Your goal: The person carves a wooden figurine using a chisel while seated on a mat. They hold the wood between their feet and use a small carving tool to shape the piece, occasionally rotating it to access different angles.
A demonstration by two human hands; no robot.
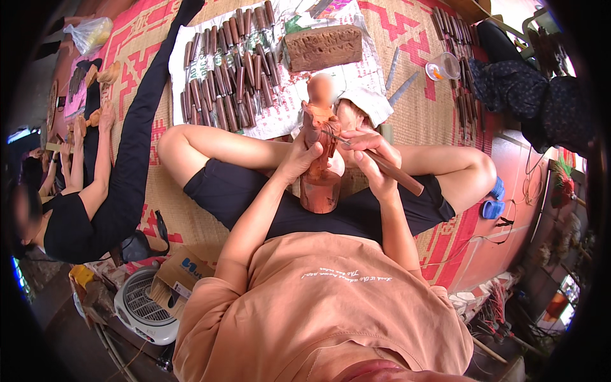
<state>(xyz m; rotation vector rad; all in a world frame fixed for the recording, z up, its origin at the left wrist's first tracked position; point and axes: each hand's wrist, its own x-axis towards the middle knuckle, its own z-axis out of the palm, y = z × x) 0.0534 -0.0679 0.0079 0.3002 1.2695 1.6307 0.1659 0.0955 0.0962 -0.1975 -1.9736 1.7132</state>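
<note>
A reddish-brown carved wooden figure (319,191) stands tilted between my crossed legs, its thick round base toward me and its rounded head away from me. My left hand (299,157) is wrapped around the left side of the figure's middle. In my right hand (377,156) is a carving chisel (402,177), its wooden handle pointing back to the right. The chisel's thin metal blade reaches left to the carved folds on the figure's upper part. Whether the edge is cutting in is too small to tell. A white cloth (366,102) lies just beyond my right hand.
Rows of wood-handled chisels (230,79) and a brown block (323,48) lie on a white sack ahead. More chisels (463,70) and a clear plastic cup (443,66) are at right. Another person (89,184) handles a wooden piece at left. A heater-like appliance (147,305) stands behind left.
</note>
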